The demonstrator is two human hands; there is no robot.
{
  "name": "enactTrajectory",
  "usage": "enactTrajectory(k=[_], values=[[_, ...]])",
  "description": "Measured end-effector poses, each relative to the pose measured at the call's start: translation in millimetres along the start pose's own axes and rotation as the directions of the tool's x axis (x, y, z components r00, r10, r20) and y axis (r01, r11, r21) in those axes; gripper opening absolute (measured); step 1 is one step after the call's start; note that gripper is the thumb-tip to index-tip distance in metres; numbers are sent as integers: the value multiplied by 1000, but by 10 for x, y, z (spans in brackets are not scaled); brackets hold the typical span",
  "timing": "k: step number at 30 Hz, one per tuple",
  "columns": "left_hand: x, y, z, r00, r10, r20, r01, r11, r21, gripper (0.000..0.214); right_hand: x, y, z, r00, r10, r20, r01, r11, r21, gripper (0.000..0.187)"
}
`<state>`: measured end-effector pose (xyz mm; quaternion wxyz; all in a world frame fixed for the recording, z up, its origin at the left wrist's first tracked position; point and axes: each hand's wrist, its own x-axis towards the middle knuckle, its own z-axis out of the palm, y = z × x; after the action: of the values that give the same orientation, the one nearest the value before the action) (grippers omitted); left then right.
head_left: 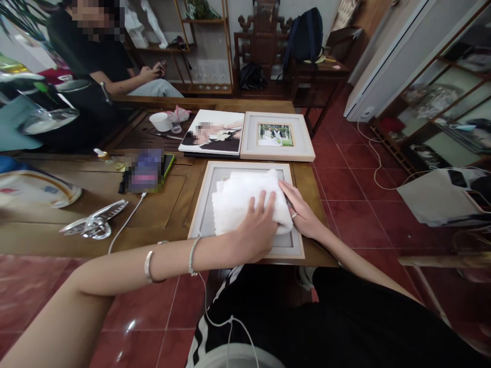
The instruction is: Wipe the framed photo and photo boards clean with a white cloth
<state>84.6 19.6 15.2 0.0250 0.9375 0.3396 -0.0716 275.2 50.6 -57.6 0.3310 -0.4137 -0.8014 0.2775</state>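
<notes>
A white cloth, folded in layers with scalloped edges, covers most of a light wooden picture frame lying flat on the table. My left hand presses on the cloth from above, fingers spread over it and its thumb side against a bunched corner. At the frame's right side, my right hand rests with fingers stretched along the cloth's edge. Its thumb is apart from the fingers and touches the cloth. Most of the frame's inside is hidden under the cloth.
Beyond the frame lie a second framed photo and a large photo print. To the left are a phone on a white cable, a silver dragonfly-shaped ornament and a white cup. Across the table sits a person with a phone.
</notes>
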Motion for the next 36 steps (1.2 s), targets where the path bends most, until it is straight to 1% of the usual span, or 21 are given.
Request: enactTrajectory(k=[2, 4, 7, 11, 14, 17, 19, 22, 25, 28, 30, 32, 33, 36], values=[[-133, 31, -14, 997, 68, 35, -67, 998, -18, 33, 3, -17, -3, 1000, 12, 3, -12, 1000, 0, 59], [-267, 43, -3, 993, 112, 43, -111, 994, -24, 33, 7, -29, -5, 1000, 16, 8, -16, 1000, 1, 62], [-460, 24, 57, 994, 110, 22, -110, 994, -7, 32, 15, -36, -3, 1000, 11, 10, -11, 1000, -6, 62], [-703, -53, 130, 999, 29, 18, -29, 999, 20, 26, 25, -31, 0, 1000, -10, 0, 10, 1000, -17, 60], [-872, -139, 167, 998, -60, -3, 60, 996, 59, 24, 26, -27, -1, 1000, -16, -2, 16, 1000, -16, 60], [-987, -267, 209, 983, -172, -64, 178, 979, 97, 21, 23, -25, 0, 1000, -14, -2, 14, 1000, -10, 60], [-1000, -381, 233, 968, -224, -115, 236, 965, 110, 20, 22, -25, 3, 1000, -14, -4, 14, 1000, -6, 59], [-898, -595, 244, 950, -260, -176, 281, 953, 111, 18, 23, -26, 8, 1000, -16, -5, 16, 1000, -8, 59], [-700, -854, 225, 931, -281, -232, 308, 947, 93, 21, 27, -27, 12, 999, -37, 0, 37, 999, -18, 59], [-490, -1094, 168, 914, -295, -279, 325, 943, 68, 29, 30, -30, 12, 999, -45, 4, 45, 999, -29, 59], [-357, -1178, 105, 904, -284, -319, 315, 948, 49, 32, 29, -32, 10, 999, -44, 8, 44, 998, -35, 58], [-209, -1172, 30, 895, -238, -378, 264, 964, 18, 33, 26, -27, 8, 998, -56, 10, 57, 998, -38, 57], [-123, -1140, -6, 891, -200, -408, 216, 976, -5, 33, 24, -22, 7, 998, -66, 10, 66, 997, -38, 57], [195, -1001, -77, 896, -24, -443, -17, 996, -89, 31, 16, 14, 8, 996, -85, 5, 85, 996, -37, 54]])
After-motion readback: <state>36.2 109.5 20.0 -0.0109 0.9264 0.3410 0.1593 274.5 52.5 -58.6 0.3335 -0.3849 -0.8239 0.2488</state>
